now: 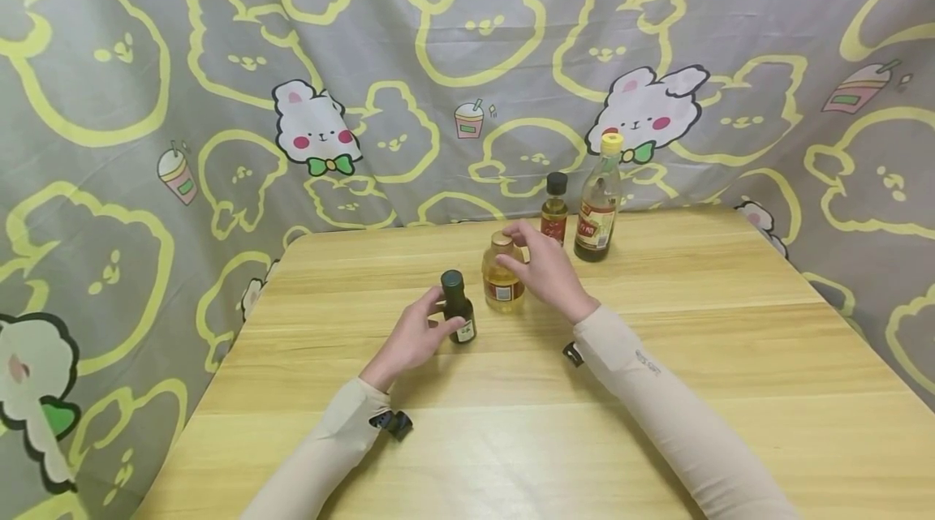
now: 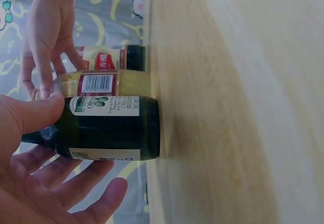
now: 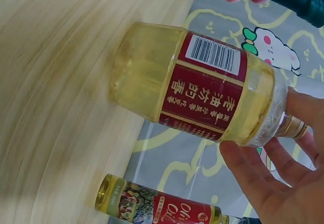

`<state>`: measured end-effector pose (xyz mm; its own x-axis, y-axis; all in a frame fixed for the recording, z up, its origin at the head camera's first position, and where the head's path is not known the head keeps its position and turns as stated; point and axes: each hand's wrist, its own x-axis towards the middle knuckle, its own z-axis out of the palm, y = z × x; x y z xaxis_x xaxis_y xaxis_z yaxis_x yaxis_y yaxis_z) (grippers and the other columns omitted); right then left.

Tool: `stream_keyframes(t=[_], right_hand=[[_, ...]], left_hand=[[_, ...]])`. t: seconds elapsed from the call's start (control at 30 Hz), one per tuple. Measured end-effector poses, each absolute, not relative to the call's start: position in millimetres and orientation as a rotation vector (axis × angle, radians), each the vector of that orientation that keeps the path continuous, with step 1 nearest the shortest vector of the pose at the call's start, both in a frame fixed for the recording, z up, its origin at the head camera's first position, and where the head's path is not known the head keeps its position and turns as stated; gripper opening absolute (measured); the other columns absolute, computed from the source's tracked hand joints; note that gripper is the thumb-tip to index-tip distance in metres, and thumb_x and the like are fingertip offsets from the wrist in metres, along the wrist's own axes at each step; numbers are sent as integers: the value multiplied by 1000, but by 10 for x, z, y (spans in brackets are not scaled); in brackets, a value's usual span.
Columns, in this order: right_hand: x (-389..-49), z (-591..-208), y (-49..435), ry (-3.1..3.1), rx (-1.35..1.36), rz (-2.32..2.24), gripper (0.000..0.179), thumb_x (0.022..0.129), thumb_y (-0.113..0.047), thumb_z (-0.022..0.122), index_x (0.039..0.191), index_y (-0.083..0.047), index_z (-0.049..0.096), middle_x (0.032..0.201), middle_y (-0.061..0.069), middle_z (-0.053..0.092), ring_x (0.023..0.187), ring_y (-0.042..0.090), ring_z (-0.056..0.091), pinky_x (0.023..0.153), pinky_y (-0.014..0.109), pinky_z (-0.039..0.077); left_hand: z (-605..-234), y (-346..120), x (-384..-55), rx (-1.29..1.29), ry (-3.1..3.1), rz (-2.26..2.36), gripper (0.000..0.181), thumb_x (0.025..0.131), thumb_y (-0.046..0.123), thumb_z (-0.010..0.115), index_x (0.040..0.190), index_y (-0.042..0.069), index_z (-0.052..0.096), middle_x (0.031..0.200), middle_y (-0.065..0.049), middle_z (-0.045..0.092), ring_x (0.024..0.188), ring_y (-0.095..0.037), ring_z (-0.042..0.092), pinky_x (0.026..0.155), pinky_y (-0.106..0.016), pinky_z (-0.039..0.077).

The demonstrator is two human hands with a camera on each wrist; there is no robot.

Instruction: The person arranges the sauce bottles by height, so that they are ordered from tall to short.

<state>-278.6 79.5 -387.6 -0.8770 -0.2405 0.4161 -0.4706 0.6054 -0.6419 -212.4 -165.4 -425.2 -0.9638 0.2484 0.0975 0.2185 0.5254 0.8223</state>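
Note:
In the head view a small dark green olive oil bottle (image 1: 460,311) stands upright on the table. My left hand (image 1: 415,335) is around it, thumb (image 2: 43,114) across its front near the shoulder and fingers (image 2: 83,186) spread loosely behind. Just behind and to its right is a clear bottle of yellow cooking oil (image 3: 202,82) with a red label and barcode. Holding that bottle about the neck and shoulder is my right hand (image 1: 548,270); its thumb and fingers lie on either side. Both bottle bases appear to touch the tabletop.
Toward the back right stand a slim olive oil bottle (image 1: 553,212) with a black cap and a taller glass bottle (image 1: 599,208) with a yellow cap. The wooden table (image 1: 694,317) ends at a patterned grey curtain (image 1: 409,33).

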Motion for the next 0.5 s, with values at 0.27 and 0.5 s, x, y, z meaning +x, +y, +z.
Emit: stream_keyframes(t=[0.27,0.5], right_hand=[[-2869,-3875,789,-2538,545,1148,41,94,-25,76,128,-12,57,129,14,69,120,34,64,103,55,51],[-2979,-3900,788,-2535,509,1153,42,94,-26,76,128,-11,57,131,17,68,122,35,63,104,56,50]], left_hand=[[-4250,-1658,-2125,413,2711,1456,43,97,21,73,137,19,59,139,-11,63,132,-34,58,100,-47,56],[-4241,-1660,-2117,404,2704,1464,43,97,21,73,138,19,59,140,-9,63,133,-34,57,101,-48,55]])
